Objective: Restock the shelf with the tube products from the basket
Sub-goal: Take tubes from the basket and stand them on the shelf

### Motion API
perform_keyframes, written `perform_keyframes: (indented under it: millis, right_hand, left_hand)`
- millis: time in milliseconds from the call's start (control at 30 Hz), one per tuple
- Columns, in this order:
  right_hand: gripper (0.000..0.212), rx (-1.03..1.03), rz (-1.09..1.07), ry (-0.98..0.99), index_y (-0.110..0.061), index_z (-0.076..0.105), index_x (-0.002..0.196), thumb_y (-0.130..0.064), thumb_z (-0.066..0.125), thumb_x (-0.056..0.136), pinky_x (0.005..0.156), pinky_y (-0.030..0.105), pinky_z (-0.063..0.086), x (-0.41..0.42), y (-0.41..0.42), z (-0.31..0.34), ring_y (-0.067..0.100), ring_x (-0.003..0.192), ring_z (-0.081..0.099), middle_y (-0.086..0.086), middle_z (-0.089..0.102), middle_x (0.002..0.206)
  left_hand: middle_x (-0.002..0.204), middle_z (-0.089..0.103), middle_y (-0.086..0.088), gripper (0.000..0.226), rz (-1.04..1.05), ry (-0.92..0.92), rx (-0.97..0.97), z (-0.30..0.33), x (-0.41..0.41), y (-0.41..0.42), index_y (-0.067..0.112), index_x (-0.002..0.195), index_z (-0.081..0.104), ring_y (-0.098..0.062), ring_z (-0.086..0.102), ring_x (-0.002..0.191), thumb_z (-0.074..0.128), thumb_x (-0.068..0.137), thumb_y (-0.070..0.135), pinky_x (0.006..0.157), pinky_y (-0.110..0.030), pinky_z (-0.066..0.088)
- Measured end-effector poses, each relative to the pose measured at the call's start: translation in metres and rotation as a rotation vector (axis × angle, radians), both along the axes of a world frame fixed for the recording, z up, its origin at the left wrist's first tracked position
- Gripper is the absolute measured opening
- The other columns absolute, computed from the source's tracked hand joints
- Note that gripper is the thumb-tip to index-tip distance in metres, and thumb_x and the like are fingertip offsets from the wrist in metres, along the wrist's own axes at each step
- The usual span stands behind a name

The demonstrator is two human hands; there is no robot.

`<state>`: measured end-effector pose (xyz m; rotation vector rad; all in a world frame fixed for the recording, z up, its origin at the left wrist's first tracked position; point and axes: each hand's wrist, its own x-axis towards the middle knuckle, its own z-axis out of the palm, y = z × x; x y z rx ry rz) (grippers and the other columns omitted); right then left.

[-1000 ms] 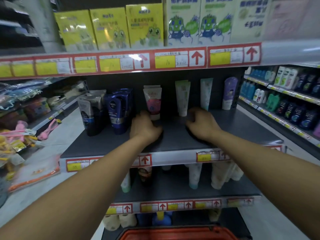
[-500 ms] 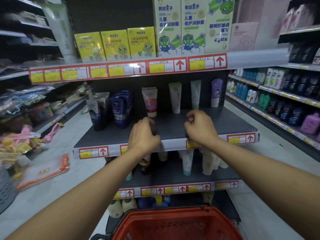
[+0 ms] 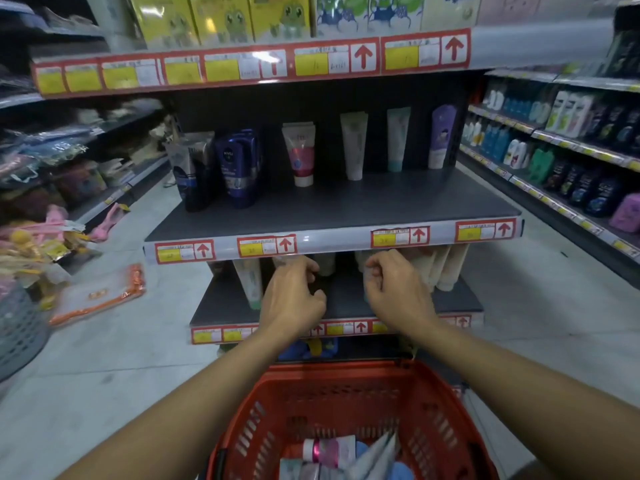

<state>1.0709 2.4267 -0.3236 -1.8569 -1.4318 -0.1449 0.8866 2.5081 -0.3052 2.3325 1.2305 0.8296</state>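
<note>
The tubes (image 3: 329, 452) lie loose in the bottom of the basket (image 3: 277, 403), piled flat; the pink-capped one lies with its long axis crosswise, cap to my left. Others overlap it at angles I cannot sort out.

Relative to the basket, both hands sit above and beyond its far rim, in front of the lower shelf (image 3: 228, 306). So the tubes lie below and back toward me from either hand, and I judge the coming reach to be a downward draw-back, not a forward one.

The left hand (image 3: 294, 299) has its fingers loosely curled and grips nothing I can see. The right hand (image 3: 398, 296) is likewise curled and appears to hold nothing. Neither touches the basket.

The two hands are about level, well apart from the pile. The pink-capped tube lies nearer the left hand's side; the pale tubes leaning up at the basket's right favour the right hand.

Above the basket, the middle shelf (image 3: 346, 209) carries one row of upright tubes at the back, with bare deck in front.
</note>
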Motion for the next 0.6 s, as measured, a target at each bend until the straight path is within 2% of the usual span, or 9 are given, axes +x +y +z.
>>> perform_keyframes:
  millis: [167, 300, 400, 500, 600]
  right_hand:
    - [0.016, -0.152, 0.01, 0.011, -0.017, 0.061, 0.104, -0.015, 0.064, 0.088, 0.068, 0.024, 0.036, -0.005, -0.019, -0.071, 0.01, 0.082, 0.049, -0.008, 0.047, 0.093]
    - [0.015, -0.296, 0.022, 0.085, -0.016, 0.063, 0.101, -0.014, 0.061, 0.086, 0.072, 0.032, 0.047, -0.011, -0.033, -0.127, 0.019, 0.087, 0.058, 0.0, 0.057, 0.095]
    - [0.011, -0.48, 0.033, 0.127, -0.017, 0.064, 0.093, -0.021, 0.054, 0.089, 0.07, 0.037, 0.052, -0.014, -0.039, -0.157, 0.021, 0.082, 0.061, 0.001, 0.06, 0.094]
    - [0.022, -0.663, 0.044, 0.18, -0.019, 0.061, 0.08, -0.032, 0.044, 0.087, 0.067, 0.039, 0.054, -0.013, -0.041, -0.186, 0.028, 0.079, 0.067, 0.007, 0.068, 0.088]
    - [0.02, -0.734, 0.018, 0.181, -0.022, 0.064, 0.082, -0.032, 0.047, 0.084, 0.066, 0.037, 0.054, -0.016, -0.045, -0.209, 0.028, 0.077, 0.068, 0.005, 0.071, 0.087]
  left_hand:
    - [0.105, 0.064, 0.006, 0.033, -0.007, 0.109, -0.103, -0.056, -0.006, -0.009, 0.025, 0.112, 0.063, -0.017, 0.06, 0.102, 0.072, 0.081, 0.02, 0.085, -0.035, 0.053]
    - [0.097, 0.066, 0.007, 0.022, -0.004, 0.157, -0.229, -0.105, -0.013, -0.019, 0.027, 0.098, 0.062, -0.018, 0.062, 0.094, 0.069, 0.078, 0.02, 0.08, -0.032, 0.052]
    - [0.091, 0.068, 0.01, 0.022, -0.003, 0.185, -0.369, -0.141, -0.021, -0.023, 0.028, 0.094, 0.062, -0.017, 0.066, 0.088, 0.068, 0.077, 0.016, 0.078, -0.032, 0.054]
    - [0.079, 0.068, 0.013, 0.018, 0.003, 0.271, -0.55, -0.177, -0.031, -0.023, 0.029, 0.081, 0.06, -0.016, 0.069, 0.086, 0.065, 0.079, 0.012, 0.074, -0.028, 0.051]
    - [0.078, 0.068, 0.013, 0.019, 0.024, 0.356, -0.692, -0.213, -0.043, -0.024, 0.029, 0.075, 0.062, -0.014, 0.069, 0.085, 0.064, 0.079, 0.01, 0.076, -0.023, 0.049]
